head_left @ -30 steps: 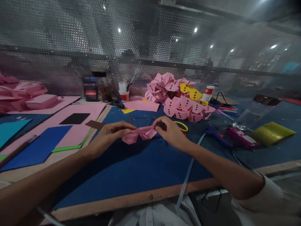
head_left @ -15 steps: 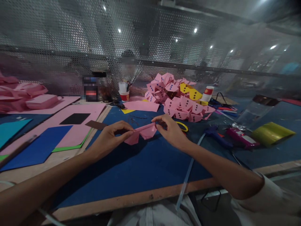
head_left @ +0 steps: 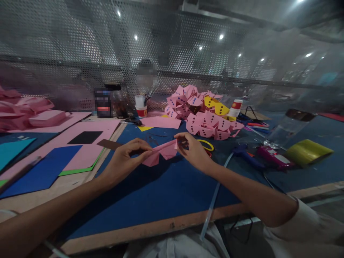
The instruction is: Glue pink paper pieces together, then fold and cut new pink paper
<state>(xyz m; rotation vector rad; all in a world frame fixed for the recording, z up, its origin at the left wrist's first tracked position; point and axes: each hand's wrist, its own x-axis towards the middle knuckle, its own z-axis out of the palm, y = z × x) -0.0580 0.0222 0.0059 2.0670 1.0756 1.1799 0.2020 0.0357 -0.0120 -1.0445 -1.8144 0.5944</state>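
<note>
A folded pink paper piece (head_left: 167, 150) with angled flaps hangs between my two hands, a little above the blue table top (head_left: 161, 193). My left hand (head_left: 131, 156) pinches its left end between thumb and fingers. At the right end, the fingers of my right hand (head_left: 192, 150) are closed on the paper's upper corner. Just beyond my right hand lie scissors with a yellow handle (head_left: 206, 144), partly covered by the hand. Behind them is a pile of folded pink pieces (head_left: 212, 123) with dark dot marks, some yellow ones (head_left: 216, 105) among them.
Pink sheets (head_left: 88, 157), a blue sheet (head_left: 45, 170) and pink folded shapes (head_left: 40, 111) lie left. Paper cups (head_left: 141, 110) stand at the back. To the right are a blue glue gun (head_left: 245, 154), a magenta tool (head_left: 274, 157), a yellow roll (head_left: 309, 152) and a clear jar (head_left: 290, 127).
Both hands keep their hold on the pink paper. My right hand's fingers have shifted slightly at its end; the view has moved a little.
</note>
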